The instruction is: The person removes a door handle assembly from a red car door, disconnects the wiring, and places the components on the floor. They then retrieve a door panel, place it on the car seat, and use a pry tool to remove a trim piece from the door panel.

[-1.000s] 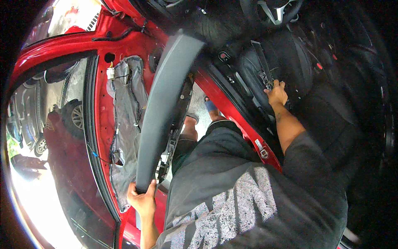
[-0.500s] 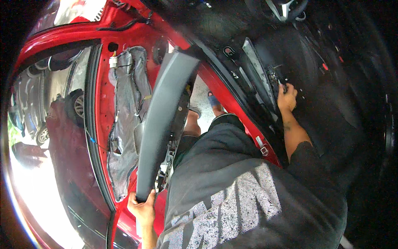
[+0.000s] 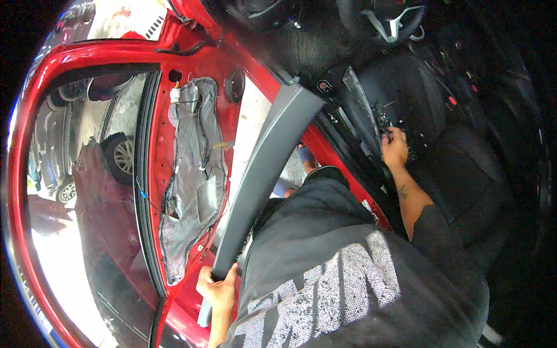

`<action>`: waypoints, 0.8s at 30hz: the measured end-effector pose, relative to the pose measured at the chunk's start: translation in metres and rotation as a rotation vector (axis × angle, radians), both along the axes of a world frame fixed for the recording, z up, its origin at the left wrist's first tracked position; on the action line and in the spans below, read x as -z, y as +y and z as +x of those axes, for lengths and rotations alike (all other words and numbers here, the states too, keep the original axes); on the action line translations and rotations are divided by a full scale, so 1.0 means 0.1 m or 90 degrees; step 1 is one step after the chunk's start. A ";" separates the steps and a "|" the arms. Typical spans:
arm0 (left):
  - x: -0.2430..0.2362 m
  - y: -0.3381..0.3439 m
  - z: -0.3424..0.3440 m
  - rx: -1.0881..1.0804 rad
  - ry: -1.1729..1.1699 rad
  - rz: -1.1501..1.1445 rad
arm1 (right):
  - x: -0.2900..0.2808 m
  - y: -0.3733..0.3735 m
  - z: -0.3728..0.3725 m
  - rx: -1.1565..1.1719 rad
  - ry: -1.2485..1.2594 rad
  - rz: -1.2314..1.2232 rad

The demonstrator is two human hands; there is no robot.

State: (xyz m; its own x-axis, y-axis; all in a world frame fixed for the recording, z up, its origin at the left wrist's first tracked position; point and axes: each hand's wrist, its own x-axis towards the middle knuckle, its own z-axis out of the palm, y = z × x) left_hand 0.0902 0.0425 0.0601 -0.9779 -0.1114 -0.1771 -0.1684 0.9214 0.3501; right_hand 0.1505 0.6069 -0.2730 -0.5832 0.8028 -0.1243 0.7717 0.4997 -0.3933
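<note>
A long dark-grey car door panel (image 3: 264, 156) stands tilted in front of me, its far end leaning toward the red door sill. My left hand (image 3: 218, 286) is closed around its near end, thumb on the inner side. Over in the dark cabin, my right hand (image 3: 395, 148) is at the edge of the black seat (image 3: 429, 127), fingers curled together. What they hold, if anything, is too dark to make out. Beside those fingers lie small loose parts (image 3: 380, 113) and a narrow grey trim strip (image 3: 358, 93).
On the left the red car door (image 3: 159, 133) hangs open, its inner side covered by a silvery liner (image 3: 194, 151) with loose wires and a white connector (image 3: 175, 95). The red sill (image 3: 331, 153) runs between door and seat. A steering wheel (image 3: 395, 26) is at the far right.
The door panel's far end has swung right and toward the sill, away from the door, with my left hand still on it. My right hand has shifted slightly nearer along the seat edge.
</note>
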 end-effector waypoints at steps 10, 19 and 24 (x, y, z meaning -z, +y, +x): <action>0.23 0.08 -0.08 0.155 0.106 0.062 | -1.24 -0.98 -1.04 -0.068 0.521 -0.285; 0.33 -0.38 -0.05 0.177 0.104 0.063 | -1.08 -1.59 -1.21 0.250 0.548 -0.459; 0.36 -0.76 0.18 0.164 0.094 0.035 | -0.63 -2.58 -0.38 0.135 0.527 -0.483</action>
State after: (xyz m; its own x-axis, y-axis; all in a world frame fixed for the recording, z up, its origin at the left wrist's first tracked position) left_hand 0.1080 -0.0338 0.0242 -0.9883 0.1497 -0.0292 0.1253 0.9060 0.4043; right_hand 0.1129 0.3490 -0.2095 -0.5734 0.7767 -0.2605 0.1756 -0.1940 -0.9651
